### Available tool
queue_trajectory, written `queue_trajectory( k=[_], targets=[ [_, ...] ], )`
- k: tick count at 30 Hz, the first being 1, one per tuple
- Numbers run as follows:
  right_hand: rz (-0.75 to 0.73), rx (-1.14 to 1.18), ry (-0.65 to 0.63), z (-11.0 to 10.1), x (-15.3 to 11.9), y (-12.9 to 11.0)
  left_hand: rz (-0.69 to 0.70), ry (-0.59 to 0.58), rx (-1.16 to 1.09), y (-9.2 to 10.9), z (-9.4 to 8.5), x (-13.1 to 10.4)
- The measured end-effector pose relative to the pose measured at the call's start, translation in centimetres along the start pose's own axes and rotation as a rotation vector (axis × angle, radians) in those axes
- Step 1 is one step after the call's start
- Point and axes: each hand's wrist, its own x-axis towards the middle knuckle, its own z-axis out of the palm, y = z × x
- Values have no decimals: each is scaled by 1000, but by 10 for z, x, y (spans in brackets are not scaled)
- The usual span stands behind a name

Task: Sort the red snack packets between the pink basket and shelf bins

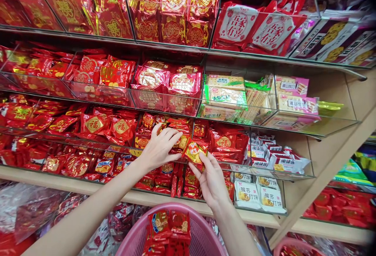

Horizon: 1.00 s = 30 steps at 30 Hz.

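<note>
My left hand (161, 145) reaches into a bin on the third shelf, its fingers spread over small red and gold packets (143, 140). Just to the right, my right hand (209, 175) pinches a red and gold wrapped packet (194, 152) between thumb and fingers, at the front edge of the same shelf. Below both hands stands a pink plastic basket (202, 234), with several red snack packets (169, 228) inside.
Tiered shelves with clear dividers hold red packets, green-edged crackers (225, 96) and white packets (246, 194). A slanted wooden panel (326, 173) stands at the right. Plastic-wrapped goods (32, 209) lie at lower left, and another pink basket (296, 244) at lower right.
</note>
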Motion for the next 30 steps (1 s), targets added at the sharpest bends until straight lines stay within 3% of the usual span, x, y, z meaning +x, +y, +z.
queue_trajectory(
  k=[2, 5, 12, 17, 22, 30],
  targets=[
    [-8, -25, -12, 0, -1, -1, -47, 96, -13, -3, -5, 1],
    [10, -68, -58, 1, -2, -3, -238, 240, -3, -9, -11, 6],
    [137, -61, -107, 13, 5, -7, -478, 64, 89, -20, -6, 25],
    [192, -63, -160, 19, 7, -9, -539, 56, 59, -27, 2, 37],
    [251, -67, -211, 25, 4, -11, -512, 81, -53, -32, 5, 41],
    [287, -80, -257, 37, 19, -16, -503, 248, -255, -22, 1, 34]
  ],
)
